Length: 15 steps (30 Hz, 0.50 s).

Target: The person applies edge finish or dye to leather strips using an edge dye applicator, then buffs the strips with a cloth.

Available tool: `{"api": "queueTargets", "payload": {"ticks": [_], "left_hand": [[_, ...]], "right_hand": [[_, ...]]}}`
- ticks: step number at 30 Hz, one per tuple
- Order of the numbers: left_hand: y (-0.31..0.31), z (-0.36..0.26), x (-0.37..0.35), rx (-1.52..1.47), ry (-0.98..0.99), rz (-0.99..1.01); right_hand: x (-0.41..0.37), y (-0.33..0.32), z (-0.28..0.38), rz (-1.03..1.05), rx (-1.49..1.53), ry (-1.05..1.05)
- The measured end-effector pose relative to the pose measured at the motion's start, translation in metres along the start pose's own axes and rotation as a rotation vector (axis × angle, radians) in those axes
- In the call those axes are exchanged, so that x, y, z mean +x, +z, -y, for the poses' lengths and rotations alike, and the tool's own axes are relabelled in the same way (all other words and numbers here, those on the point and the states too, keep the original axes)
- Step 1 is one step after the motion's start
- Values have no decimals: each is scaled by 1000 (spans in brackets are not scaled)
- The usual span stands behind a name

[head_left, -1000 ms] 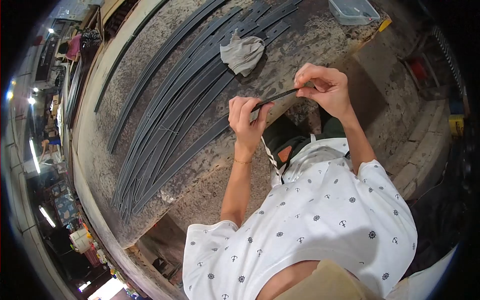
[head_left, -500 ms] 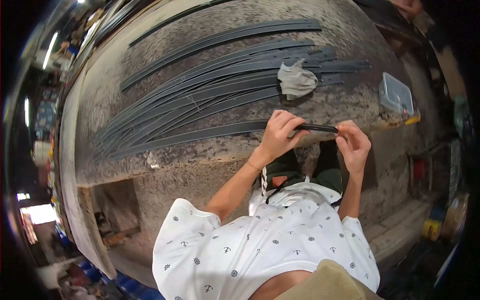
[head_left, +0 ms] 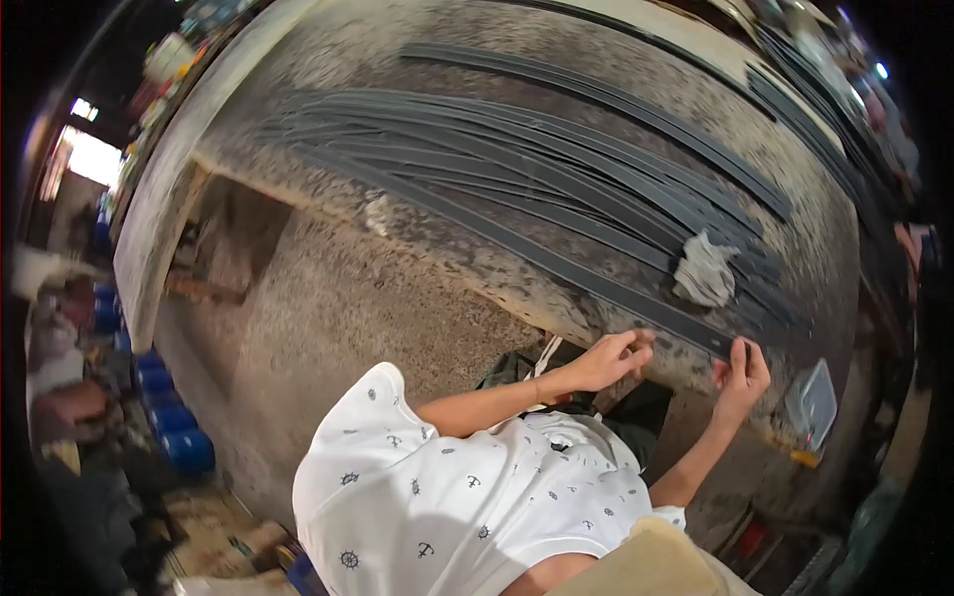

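Note:
The end of a long dark grey belt-like strap (head_left: 556,260) is pinched in the fingers of my right hand (head_left: 742,379), near the front edge of the worktable. That strap lies flat along the front of the pile and runs far off to the left. Just off its near edge, my left hand (head_left: 608,362) has loosely curled fingers with a gap at the thumb; nothing shows in it. Behind lie several similar straps (head_left: 477,139), fanned out and overlapping. A crumpled whitish cloth (head_left: 706,270) rests on their right ends.
A clear plastic box (head_left: 812,402) stands at the table's right front corner, with a yellow item (head_left: 805,459) beside it. More straps (head_left: 596,94) lie farther back on the worn worktable (head_left: 328,55). Blue containers (head_left: 187,450) stand on the floor at left.
The view has swung, so the table now slants down to the right. My left hand has let go of the strap and moved off it. The strap end, earlier raised between both hands, now lies lower.

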<state>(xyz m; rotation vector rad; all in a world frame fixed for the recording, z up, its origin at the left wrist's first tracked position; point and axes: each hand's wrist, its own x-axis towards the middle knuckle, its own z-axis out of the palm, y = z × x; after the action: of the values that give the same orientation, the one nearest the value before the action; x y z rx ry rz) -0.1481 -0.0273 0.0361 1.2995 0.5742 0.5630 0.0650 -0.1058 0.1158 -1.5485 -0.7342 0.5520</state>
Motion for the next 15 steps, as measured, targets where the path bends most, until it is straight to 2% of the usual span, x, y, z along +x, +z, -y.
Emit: {"api": "queueTargets", "payload": {"ticks": [1, 3, 4, 6, 8, 10, 14, 15], "left_hand": [[-6, 9, 8, -3, 9, -50], [-28, 28, 30, -718, -145, -100], [-41, 17, 34, -723, -127, -122], [-74, -3, 39, -864, 82, -343], [-112, -14, 44, -900, 189, -664], [-161, -23, 34, -718, 112, -953], [-255, -22, -5, -475, 258, -1134], [-295, -13, -16, -586, 319, -1035]], "right_hand": [[5, -1, 0, 14, -1, -10], [13, -4, 1, 6, -46, -18], [17, -5, 2, 5, -75, -42], [26, -10, 3, -15, -91, -23], [36, -16, 3, -38, -105, 2], [50, -26, 0, -87, -106, -40], [107, -58, -20, -41, -162, -45], [125, -66, -25, -48, -177, -40]]}}
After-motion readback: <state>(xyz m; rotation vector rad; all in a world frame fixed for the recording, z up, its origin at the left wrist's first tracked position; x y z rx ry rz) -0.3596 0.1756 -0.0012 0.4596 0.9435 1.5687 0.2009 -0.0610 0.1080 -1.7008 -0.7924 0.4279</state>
